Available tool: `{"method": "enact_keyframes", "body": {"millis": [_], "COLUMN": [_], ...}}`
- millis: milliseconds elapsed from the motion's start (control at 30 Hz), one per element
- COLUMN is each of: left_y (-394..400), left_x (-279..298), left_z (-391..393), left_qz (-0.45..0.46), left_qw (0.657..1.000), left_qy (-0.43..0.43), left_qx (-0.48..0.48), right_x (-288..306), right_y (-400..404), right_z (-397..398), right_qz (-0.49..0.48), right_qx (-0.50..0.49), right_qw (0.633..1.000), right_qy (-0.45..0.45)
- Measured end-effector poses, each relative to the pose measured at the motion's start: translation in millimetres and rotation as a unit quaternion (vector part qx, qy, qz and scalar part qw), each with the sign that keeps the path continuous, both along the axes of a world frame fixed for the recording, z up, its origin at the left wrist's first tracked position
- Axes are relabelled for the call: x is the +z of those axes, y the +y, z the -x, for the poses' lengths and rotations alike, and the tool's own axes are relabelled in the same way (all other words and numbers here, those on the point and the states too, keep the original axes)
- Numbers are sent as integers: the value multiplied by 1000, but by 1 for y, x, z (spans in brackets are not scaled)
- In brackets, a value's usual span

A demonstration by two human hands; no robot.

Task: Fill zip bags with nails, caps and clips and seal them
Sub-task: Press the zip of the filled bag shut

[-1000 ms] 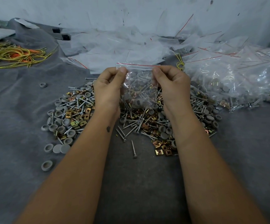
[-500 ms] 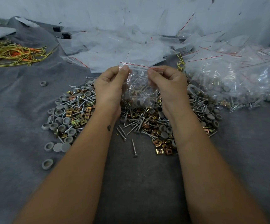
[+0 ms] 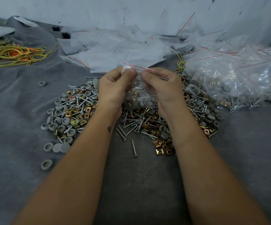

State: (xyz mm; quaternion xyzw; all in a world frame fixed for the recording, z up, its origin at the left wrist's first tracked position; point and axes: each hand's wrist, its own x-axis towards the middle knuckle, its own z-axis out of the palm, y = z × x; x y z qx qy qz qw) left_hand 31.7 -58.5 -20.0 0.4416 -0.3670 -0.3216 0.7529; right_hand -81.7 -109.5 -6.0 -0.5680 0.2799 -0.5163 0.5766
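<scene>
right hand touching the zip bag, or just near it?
Touching. The head view shows the right hand with its fingers pinching the top of the zip bag just under the red strip; the left hand pinches it too.

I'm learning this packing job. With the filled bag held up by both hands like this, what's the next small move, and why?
Probably pinch along the red zip strip from the middle out to the right corner. Both the left hand and right hand pinch the zip bag just under its top edge, thumbs near the centre, and parts already sit in its bottom. Whether the strip is fully pressed shut can't be seen.
</scene>
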Motion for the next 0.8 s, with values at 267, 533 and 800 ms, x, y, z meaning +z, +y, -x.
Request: {"method": "enact_keyframes", "body": {"millis": [267, 533, 800], "left_y": [1, 3, 4], "left_x": [-1, 1, -1], "left_z": [2, 4, 1], "left_qz": [4, 4, 10], "left_qw": [1000, 998, 998], "left_qy": [-10, -39, -50], "left_qx": [-20, -54, -45], "right_x": [1, -3, -3], "right_y": [2, -1, -3], "right_z": [-1, -1, 0], "right_qz": [4, 48, 25], "right_qx": [-1, -37, -15], "right_qw": [1000, 997, 999], "right_qy": [2, 40, 25]}}
